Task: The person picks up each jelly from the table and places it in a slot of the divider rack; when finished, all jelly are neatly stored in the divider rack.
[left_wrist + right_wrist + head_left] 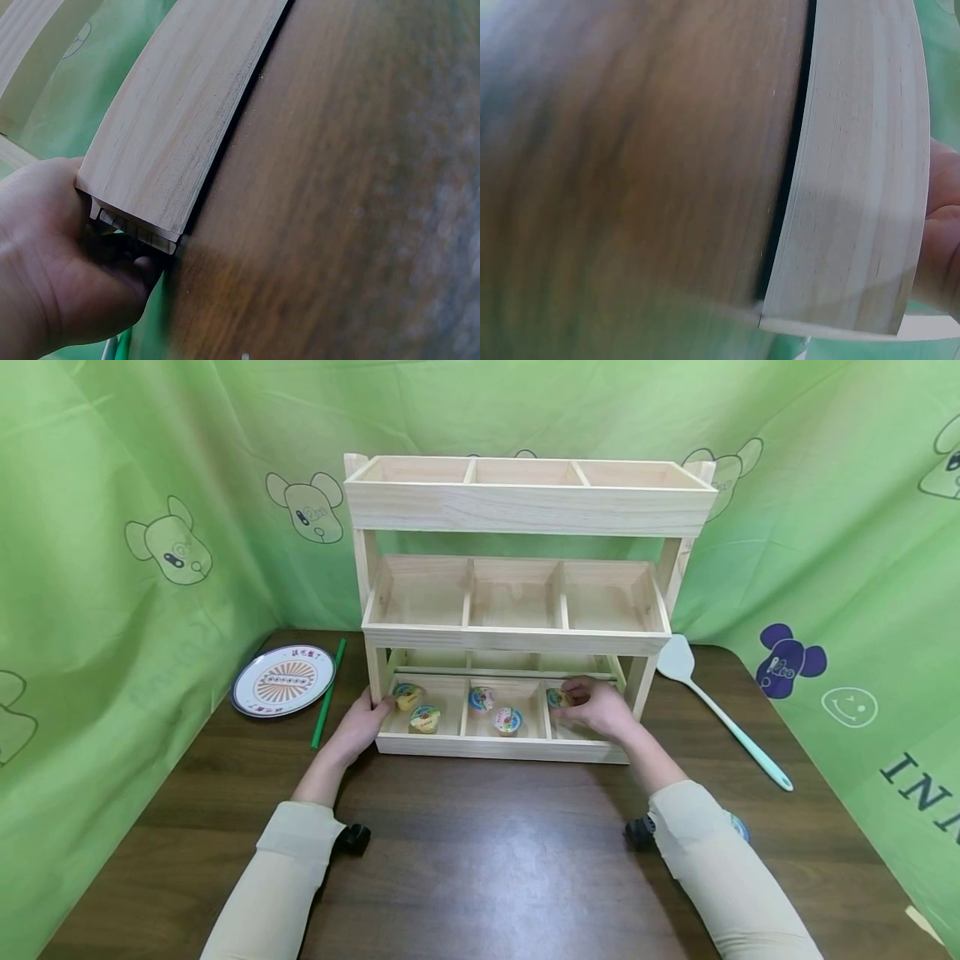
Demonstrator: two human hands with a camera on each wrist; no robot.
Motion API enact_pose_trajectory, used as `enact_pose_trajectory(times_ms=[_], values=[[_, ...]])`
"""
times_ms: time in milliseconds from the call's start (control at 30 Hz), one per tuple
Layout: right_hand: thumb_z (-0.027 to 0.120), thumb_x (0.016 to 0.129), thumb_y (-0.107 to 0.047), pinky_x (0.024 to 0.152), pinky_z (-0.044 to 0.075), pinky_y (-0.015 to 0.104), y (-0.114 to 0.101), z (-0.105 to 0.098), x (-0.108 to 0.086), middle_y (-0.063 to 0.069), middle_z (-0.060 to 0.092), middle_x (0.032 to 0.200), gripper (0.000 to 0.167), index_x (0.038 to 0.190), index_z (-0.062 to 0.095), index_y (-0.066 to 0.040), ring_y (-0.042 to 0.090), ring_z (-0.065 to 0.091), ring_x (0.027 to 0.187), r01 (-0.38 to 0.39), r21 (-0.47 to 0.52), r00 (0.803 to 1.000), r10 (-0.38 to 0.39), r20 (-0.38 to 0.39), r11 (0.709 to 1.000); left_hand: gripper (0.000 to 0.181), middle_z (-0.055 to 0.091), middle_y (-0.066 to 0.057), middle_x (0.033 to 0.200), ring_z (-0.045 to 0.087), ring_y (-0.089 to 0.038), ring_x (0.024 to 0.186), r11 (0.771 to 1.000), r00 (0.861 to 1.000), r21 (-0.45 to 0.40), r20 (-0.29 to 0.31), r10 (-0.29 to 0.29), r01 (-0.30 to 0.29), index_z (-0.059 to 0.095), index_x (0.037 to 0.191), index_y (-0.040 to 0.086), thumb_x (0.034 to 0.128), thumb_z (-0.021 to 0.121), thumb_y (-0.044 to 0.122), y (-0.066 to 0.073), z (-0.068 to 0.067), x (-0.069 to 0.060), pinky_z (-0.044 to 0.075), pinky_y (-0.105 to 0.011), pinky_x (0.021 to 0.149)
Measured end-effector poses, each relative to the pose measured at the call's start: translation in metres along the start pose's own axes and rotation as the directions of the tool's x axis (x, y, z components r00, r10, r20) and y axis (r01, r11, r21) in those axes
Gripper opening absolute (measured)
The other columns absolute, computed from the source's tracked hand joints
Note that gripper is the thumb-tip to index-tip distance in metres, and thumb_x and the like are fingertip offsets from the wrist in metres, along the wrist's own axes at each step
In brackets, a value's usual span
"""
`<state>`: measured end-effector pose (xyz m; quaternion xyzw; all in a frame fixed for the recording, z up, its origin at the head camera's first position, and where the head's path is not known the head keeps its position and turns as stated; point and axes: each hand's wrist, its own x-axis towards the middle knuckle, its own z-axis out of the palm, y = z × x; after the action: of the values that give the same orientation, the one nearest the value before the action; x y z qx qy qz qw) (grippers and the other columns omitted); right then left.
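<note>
A three-tier wooden rack (510,510) stands in the head view, with a compartmented bottom tray (502,748). My left hand (362,723) grips that tray's left end; in the left wrist view the hand (67,262) wraps round the end of the wooden board (157,127). Over the tray's right compartment, my right hand (600,708) pinches a small jelly cup (556,697), partly hidden by the fingers. Two jelly cups (425,719) lie in the left compartment and two more cups (507,721) in the middle one. In the right wrist view, the tray front (847,172) hides the fingertips.
On the left lie a round patterned plate (283,681) and a green stick (328,693). A pale blue spatula (723,718) lies to the right of the rack. Something round and blue (740,827) shows partly behind the right sleeve. Green cloth (187,443) surrounds the brown table (480,860).
</note>
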<state>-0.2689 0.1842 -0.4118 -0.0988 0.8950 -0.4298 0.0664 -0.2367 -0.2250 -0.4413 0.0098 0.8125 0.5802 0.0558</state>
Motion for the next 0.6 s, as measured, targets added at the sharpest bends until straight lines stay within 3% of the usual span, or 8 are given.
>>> enact_pose_trajectory(times_ms=[267,433,600], values=[[0.087,0.081,-0.022,0.099,0.049,0.047,0.003,-0.012,-0.011,0.021,0.065,0.127,0.065,0.134,0.058,0.003,0.036,0.062,0.115,0.018,0.006,1.000,-0.018,-0.026,1.000,0.065,0.023,-0.031,0.159,0.024,-0.040,0.146,1.000,1.000,0.009,0.007,0.006,-0.006,0.010,0.158,-0.006,0.1091,0.041,0.023,0.000,-0.001,0.000,0.020,-0.055,0.118],[0.083,0.086,-0.020,0.099,0.049,0.046,0.001,-0.023,-0.022,0.022,0.066,0.124,0.056,0.130,0.061,0.005,0.036,0.063,0.115,0.066,-0.028,0.997,-0.067,-0.042,0.997,0.066,0.023,-0.031,0.159,0.024,-0.040,0.147,1.000,1.000,0.019,0.006,0.008,-0.008,0.010,0.158,-0.006,0.1093,0.041,0.024,0.001,-0.001,-0.002,0.021,-0.055,0.118],[0.078,0.090,-0.011,0.091,0.053,0.028,0.000,-0.036,-0.036,0.028,0.064,0.126,0.050,0.130,0.058,0.011,0.039,0.062,0.118,0.096,0.032,0.995,-0.095,-0.030,0.995,0.066,0.024,-0.032,0.159,0.025,-0.040,0.146,1.000,1.000,0.026,0.005,0.010,-0.010,0.011,0.158,-0.007,0.1093,0.041,0.025,0.000,-0.001,-0.001,0.022,-0.054,0.118]])
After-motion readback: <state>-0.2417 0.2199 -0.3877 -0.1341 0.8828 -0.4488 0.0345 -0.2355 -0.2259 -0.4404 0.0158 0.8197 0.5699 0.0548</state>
